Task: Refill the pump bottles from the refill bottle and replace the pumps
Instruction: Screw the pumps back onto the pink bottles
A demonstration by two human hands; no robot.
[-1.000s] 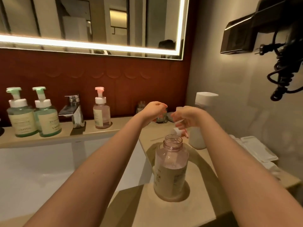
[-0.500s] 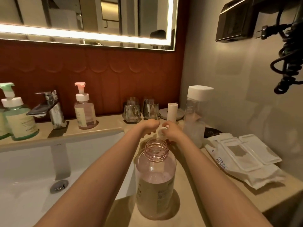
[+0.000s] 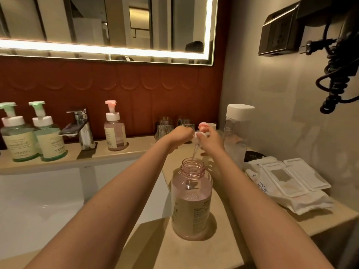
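Observation:
An open pink bottle (image 3: pixel 191 199), roughly half full, stands on the beige counter (image 3: pixel 155 249) in front of me. Above its mouth my right hand (image 3: pixel 210 139) grips a pink-and-white pump (image 3: pixel 201 133), whose tube hangs down into the neck. My left hand (image 3: pixel 181 135) is curled against the pump's left side; its fingertips are hidden. A clear refill bottle (image 3: pixel 236 133) with a white cap stands behind my right hand. On the back ledge stand a pink pump bottle (image 3: pixel 114 131) and two green pump bottles (image 3: pixel 51 136) (image 3: pixel 18 138).
The white sink basin (image 3: pixel 38 202) lies to the left under a chrome tap (image 3: pixel 81 129). Two glasses (image 3: pixel 165 127) sit behind my hands. Packs of wet wipes (image 3: pixel 287 183) lie on the counter at right. A coiled black cord (image 3: pixel 338 74) hangs on the right wall.
Both hands have lifted the pump over the open bottle, and its tube now dips into the neck. The camera view shifted right, then back left.

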